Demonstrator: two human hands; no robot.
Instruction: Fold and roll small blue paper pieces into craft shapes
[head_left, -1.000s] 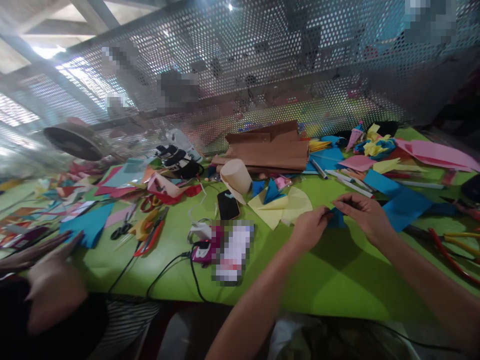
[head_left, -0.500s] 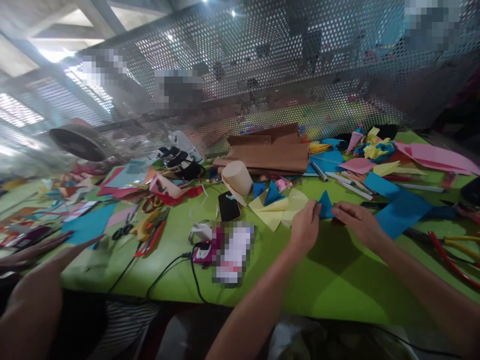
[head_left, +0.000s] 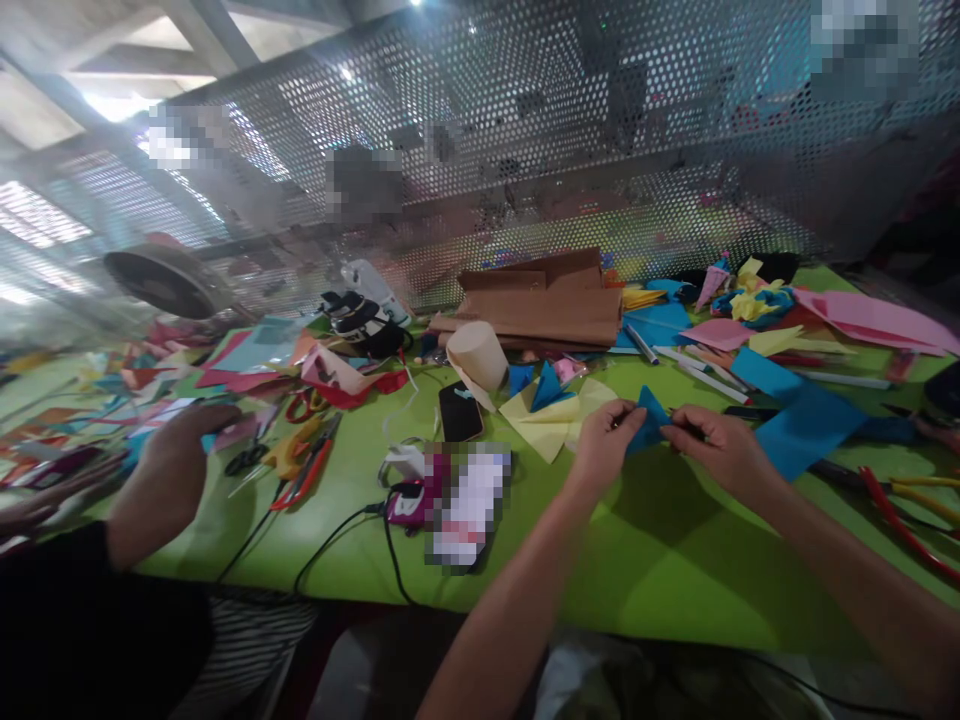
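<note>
A small folded piece of blue paper, pointed at the top, is held above the green table. My left hand pinches its left side. At its right corner, the fingers of my right hand are closed on the same paper. Just left of my hands lie pale yellow folded papers with a blue folded piece on top. A larger blue sheet, creased, rests beyond my right wrist.
A co-worker's arm reaches over the table at left. Nearby are scissors, a yellow glue gun, a phone, and a cable. Brown paper and pens lie behind; red-handled pliers are at right.
The blue paper has tilted slightly between my hands, and my left fingers have shifted on it. The co-worker's arm at left has lifted and bent inward across the table.
</note>
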